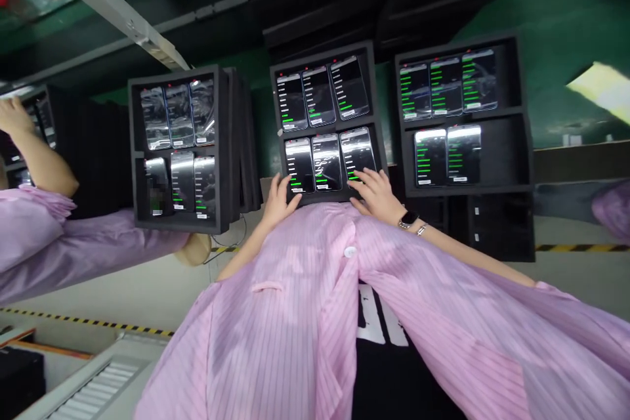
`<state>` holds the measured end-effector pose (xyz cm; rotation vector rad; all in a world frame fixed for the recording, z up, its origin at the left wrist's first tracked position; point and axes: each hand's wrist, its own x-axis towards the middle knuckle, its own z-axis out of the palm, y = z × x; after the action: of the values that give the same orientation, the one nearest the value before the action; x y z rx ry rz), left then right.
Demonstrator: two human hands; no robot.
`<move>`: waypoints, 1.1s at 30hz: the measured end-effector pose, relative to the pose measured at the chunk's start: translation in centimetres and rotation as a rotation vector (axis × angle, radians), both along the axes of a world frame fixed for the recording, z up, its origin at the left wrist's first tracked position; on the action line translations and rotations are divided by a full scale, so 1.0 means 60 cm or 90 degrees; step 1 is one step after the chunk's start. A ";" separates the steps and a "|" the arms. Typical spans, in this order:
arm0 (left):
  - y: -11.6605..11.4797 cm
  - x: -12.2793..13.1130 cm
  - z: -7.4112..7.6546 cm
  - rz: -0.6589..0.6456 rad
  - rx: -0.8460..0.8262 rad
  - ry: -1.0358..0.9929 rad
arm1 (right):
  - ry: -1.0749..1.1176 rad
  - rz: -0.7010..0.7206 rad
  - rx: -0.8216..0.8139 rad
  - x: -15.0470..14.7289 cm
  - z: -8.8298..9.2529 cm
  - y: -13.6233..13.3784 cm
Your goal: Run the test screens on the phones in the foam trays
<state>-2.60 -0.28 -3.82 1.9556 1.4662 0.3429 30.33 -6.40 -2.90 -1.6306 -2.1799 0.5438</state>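
Note:
A black foam tray (275,111) stands in front of me with two rows of three phones, their screens lit with green lines of text. My left hand (278,200) lies on its lower left corner, fingers stretched over the bottom left phone (299,166). My right hand (377,193), a watch on its wrist, rests with fingers spread on the bottom right phone (358,152). Neither hand holds anything. My pink striped coat (295,315) fills the lower part of the view.
A similar tray of phones (135,151) stands to the left and another (522,118) to the right. At far left a co-worker's arm (42,157) in a pink sleeve reaches to a further tray. Yellow-black floor tape (88,323) runs below.

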 end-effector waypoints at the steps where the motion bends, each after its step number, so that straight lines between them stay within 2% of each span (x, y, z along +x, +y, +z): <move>1: -0.001 0.002 0.000 -0.014 -0.004 0.018 | -0.018 0.005 -0.007 -0.007 -0.002 -0.001; 5: 0.001 0.014 0.011 -0.040 -0.001 0.090 | -0.090 0.007 -0.035 -0.031 0.009 0.013; 10: -0.001 0.019 0.022 -0.048 0.005 0.129 | -0.107 0.011 -0.090 -0.047 0.020 0.024; 14: 0.007 0.025 0.026 -0.041 0.006 0.120 | -0.094 0.017 -0.097 -0.052 0.017 0.034; 22: 0.053 0.041 0.029 -0.020 0.023 0.158 | -0.058 0.079 -0.107 -0.090 0.013 0.091; 27: 0.058 0.042 0.032 -0.037 0.029 0.192 | -0.051 0.107 -0.106 -0.103 0.013 0.100; 33: 0.061 0.042 0.032 -0.052 0.006 0.227 | -0.060 0.087 -0.120 -0.114 0.008 0.109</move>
<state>-0.09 3.40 -1.90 2.1569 1.5959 -0.0391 23.52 0.13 -2.41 -1.6379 -2.3858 0.7450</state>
